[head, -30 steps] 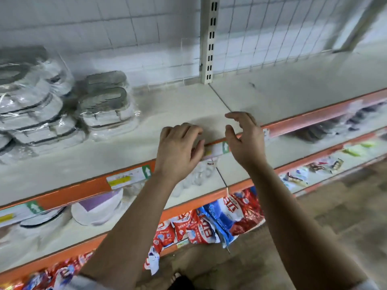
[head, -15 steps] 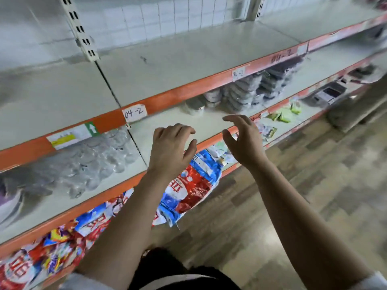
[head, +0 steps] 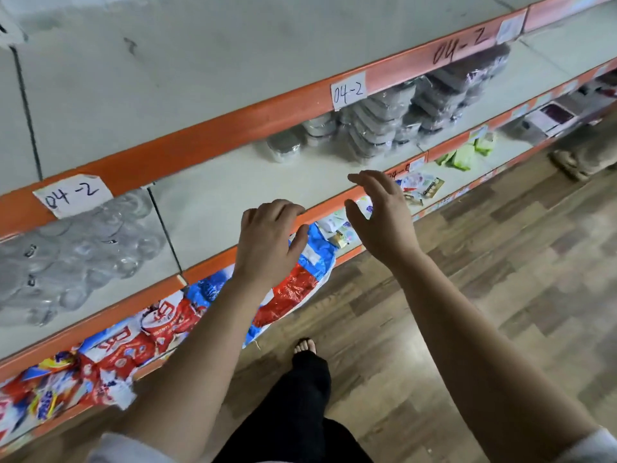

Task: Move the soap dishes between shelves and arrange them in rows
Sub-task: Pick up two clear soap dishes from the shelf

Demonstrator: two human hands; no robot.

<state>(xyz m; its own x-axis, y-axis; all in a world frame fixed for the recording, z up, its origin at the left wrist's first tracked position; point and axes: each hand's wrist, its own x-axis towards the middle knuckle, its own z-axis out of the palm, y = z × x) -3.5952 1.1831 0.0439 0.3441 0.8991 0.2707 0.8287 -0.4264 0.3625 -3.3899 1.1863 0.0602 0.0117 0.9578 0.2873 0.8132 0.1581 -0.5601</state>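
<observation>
The view is now turned from the upper shelf to the clear-wrapped grey oval soap dishes [head: 374, 128], stacked upper right on the white middle shelf [head: 233, 195]. Nothing is held by the left hand [head: 267, 242] or right hand [head: 384, 222]; their fingers are loosely curled, so another pickup is judged next.

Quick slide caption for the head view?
Left hand and right hand, both empty, hover before soap dishes on the shelf.

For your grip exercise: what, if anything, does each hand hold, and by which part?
Nothing: left hand and right hand are both empty, fingers relaxed.
</observation>
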